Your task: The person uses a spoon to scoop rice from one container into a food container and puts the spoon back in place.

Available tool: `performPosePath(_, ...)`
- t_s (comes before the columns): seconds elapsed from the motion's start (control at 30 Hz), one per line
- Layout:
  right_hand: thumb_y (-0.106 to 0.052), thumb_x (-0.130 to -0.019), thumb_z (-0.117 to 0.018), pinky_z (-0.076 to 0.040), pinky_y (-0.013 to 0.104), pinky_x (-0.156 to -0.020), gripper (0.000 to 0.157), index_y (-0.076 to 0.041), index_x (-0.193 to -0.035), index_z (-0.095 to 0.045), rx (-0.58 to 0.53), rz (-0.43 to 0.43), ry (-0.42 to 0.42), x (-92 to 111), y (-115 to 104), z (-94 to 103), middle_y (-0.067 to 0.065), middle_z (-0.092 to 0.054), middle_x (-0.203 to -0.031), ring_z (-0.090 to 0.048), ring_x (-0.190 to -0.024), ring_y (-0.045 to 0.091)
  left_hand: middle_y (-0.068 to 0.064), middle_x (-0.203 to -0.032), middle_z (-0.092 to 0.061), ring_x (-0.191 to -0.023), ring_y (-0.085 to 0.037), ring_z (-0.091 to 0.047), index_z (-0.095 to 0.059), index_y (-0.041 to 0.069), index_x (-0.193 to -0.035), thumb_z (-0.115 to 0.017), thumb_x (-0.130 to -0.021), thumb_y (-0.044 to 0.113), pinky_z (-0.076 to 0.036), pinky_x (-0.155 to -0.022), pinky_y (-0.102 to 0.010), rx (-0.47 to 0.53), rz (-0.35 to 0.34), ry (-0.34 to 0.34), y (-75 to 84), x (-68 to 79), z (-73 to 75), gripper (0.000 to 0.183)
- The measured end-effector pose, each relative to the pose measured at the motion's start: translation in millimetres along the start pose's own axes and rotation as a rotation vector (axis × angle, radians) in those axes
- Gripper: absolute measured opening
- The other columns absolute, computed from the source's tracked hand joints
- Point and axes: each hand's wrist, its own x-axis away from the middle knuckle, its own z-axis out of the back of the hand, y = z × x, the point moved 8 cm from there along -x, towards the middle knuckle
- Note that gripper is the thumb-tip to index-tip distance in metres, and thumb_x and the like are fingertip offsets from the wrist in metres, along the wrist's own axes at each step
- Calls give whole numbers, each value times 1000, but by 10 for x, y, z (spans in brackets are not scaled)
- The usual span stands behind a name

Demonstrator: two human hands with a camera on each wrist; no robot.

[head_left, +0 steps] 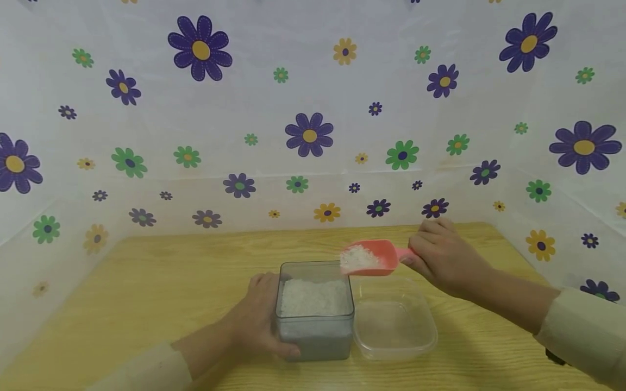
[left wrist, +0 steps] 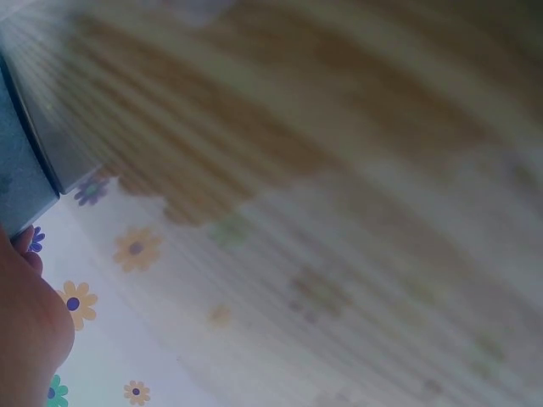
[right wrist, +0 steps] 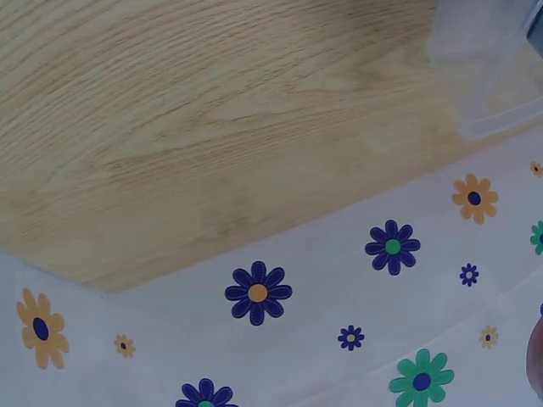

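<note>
In the head view, my right hand [head_left: 442, 258] grips the handle of a pink scoop [head_left: 387, 255] that carries a heap of loose white powder or grains [head_left: 359, 258]. This scoop is in the air, its tip near the right rim of a grey see-through square container [head_left: 315, 338]. More of the same white stuff [head_left: 313, 297] fills much of that container. My left hand [head_left: 259, 317] holds the container's left side, thumb across the front and fingers toward the back. Beside it on the right stands a clear plastic tub [head_left: 393, 331], with nothing seen inside.
Everything stands on a wood-grain table [head_left: 195, 282]. A white flower-print sheet [head_left: 254, 98] rises behind the table and along both sides. Both wrist views show mostly the table and sheet; in the right one, the clear tub [right wrist: 479, 68] shows at the upper corner.
</note>
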Motion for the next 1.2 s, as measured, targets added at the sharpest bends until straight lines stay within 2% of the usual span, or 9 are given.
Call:
performPosePath(0.17, -52, -107, -28, -29, 32, -76, 50, -19, -75, -47, 17, -7, -9, 124, 74, 14, -11, -36, -69, -37, -72, 8, -5, -125, -53, -113, -17, -48, -39, 6, -136, -70, -60, 86, -23, -104, -44, 21, 23, -9, -11, 4, 8, 114)
performPosePath(0.43, -49, -107, -32, -27, 30, -75, 44, -23, -74, -46, 4, 24, -32, 317, 90, -61, -16, -30, -68, -30, -68, 3, -4, -124, -52, -112, -16, -47, -38, 6, -136, -65, -61, 89, -23, -104, -45, 11, 12, 0, -5, 22, 23, 115)
performPosePath(0.63, -45, -105, -46, -24, 27, -77, 36, -26, -74, -45, 9, -8, -109, 451, 115, -188, -18, -30, -68, -31, -69, 2, -3, -123, -52, -113, -15, -47, -38, 6, -136, -62, -62, 91, -23, -103, -44, 12, 15, 1, -16, 31, 23, 115)
performPosePath(0.8, -42, -100, -56, -28, 28, -79, 31, -26, -75, -47, 25, -28, -159, 527, 125, -275, -20, -32, -68, -33, -70, 1, 0, -123, -51, -113, -13, -46, -37, 7, -138, -63, -62, 90, -23, -103, -43, 24, 25, -20, -32, 30, 4, 116)
performPosePath(0.97, -44, -99, -58, -30, 30, -81, 31, -26, -76, -49, 27, -28, -165, 553, 117, -315, -21, -36, -68, -35, -71, 1, 0, -124, -52, -114, -13, -46, -36, 7, -140, -64, -61, 90, -22, -104, -43, 42, 38, -28, -26, 15, 2, 118)
performPosePath(1.2, -50, -101, -51, -30, 30, -81, 35, -24, -76, -52, 22, -1, -131, 553, 88, -321, -19, -38, -69, -35, -70, 1, 2, -124, -50, -113, -12, -46, -35, 8, -140, -66, -60, 89, -21, -104, -42, 28, 34, -35, -20, 8, -5, 118)
